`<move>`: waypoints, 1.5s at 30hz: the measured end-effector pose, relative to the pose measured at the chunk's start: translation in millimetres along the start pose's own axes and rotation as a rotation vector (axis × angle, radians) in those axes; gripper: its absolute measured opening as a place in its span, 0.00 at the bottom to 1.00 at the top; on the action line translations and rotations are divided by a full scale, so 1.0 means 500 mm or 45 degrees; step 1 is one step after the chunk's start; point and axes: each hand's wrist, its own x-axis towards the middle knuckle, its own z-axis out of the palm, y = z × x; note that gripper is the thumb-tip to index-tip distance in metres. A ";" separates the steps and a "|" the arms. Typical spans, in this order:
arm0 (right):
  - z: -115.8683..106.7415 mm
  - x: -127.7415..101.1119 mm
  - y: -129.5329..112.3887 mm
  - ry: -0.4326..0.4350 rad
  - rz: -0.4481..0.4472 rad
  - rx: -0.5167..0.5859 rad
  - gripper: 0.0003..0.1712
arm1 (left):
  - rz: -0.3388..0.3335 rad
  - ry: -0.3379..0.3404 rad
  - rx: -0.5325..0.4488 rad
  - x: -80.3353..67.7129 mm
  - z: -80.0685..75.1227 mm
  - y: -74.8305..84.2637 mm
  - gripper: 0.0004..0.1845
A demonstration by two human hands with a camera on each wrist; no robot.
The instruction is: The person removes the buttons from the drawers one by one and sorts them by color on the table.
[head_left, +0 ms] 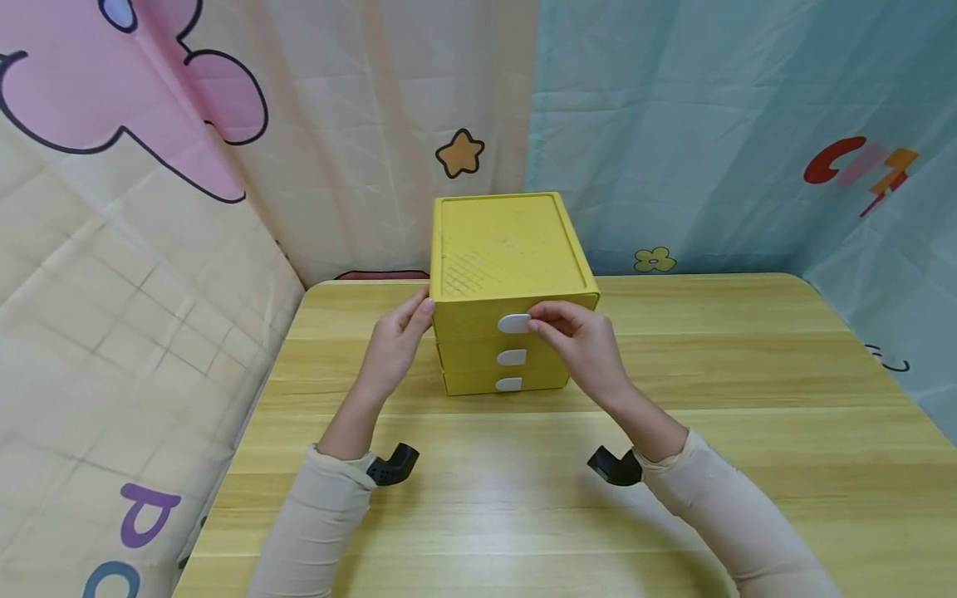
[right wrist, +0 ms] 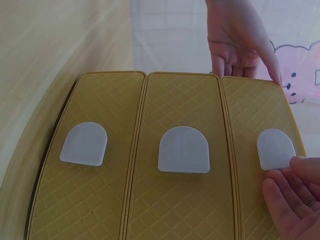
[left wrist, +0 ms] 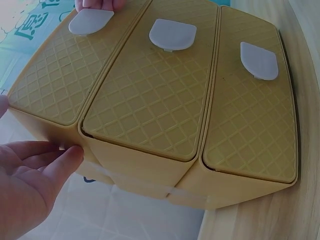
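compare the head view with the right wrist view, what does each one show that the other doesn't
Only the head view: the top of the yellow box, the sleeves and an orange star print.
Only the right wrist view: the crosshatching on the drawer fronts and a printed bear face.
Both: three white tabs, the right hand pinching the top one, the left hand against the box's side, and the wooden table.

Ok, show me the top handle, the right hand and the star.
Top handle [head_left: 512,324]: head view, middle of its white face.
Right hand [head_left: 586,342]: head view, middle of the hand.
Star [head_left: 459,155]: head view, centre of the print.
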 end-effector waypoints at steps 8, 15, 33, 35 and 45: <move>0.001 0.000 -0.003 0.018 -0.015 -0.023 0.05 | 0.017 0.012 -0.043 0.015 -0.001 -0.045 0.29; 0.003 0.001 0.028 0.029 -0.045 -0.047 0.04 | 0.007 -0.012 -0.091 0.015 -0.004 -0.044 0.31; -0.003 -0.024 0.048 0.012 -0.098 -0.103 0.04 | -0.096 -0.024 -0.188 0.020 -0.010 -0.030 0.28; -0.003 -0.031 0.047 0.014 -0.105 -0.106 0.04 | -0.091 -0.022 -0.192 0.020 -0.010 -0.030 0.28; -0.004 -0.066 0.031 0.027 -0.098 -0.137 0.04 | -0.096 -0.015 -0.177 0.019 -0.009 -0.028 0.29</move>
